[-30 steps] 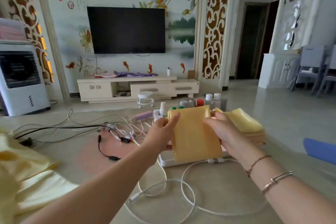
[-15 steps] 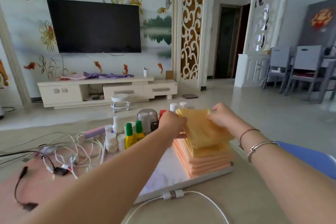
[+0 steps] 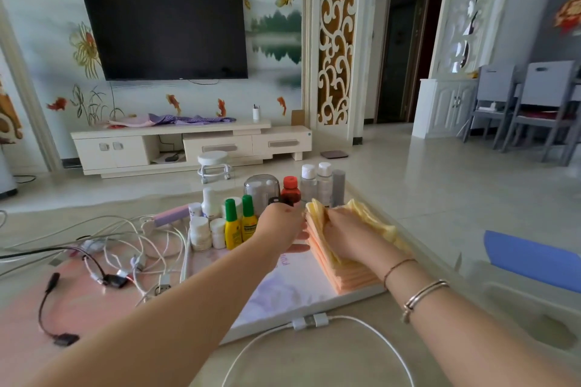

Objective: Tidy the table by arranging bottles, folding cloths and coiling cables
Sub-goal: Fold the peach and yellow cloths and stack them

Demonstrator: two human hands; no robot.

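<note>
Two of our arms reach in from the bottom of the frame over the table (image 3: 314, 364), which fills the lower half. At center lies a white tray (image 3: 292, 292), and on its right part sits a stack of folded cloths (image 3: 349, 276), orange below and yellow on top. Our right hand (image 3: 345, 232) lies on the top yellow cloth (image 3: 374, 217), fingers bent into its folds, the grip closed on it. Our left hand (image 3: 279, 226) is at the stack's left edge; we cannot tell whether its grip is open or closed. Bottles (image 3: 239, 223) stand grouped at the tray's far end, just left of and behind the hands. Loose cables (image 3: 132, 248) tangle at left center, and one white cable (image 3: 361, 327) curves at bottom center.
</note>
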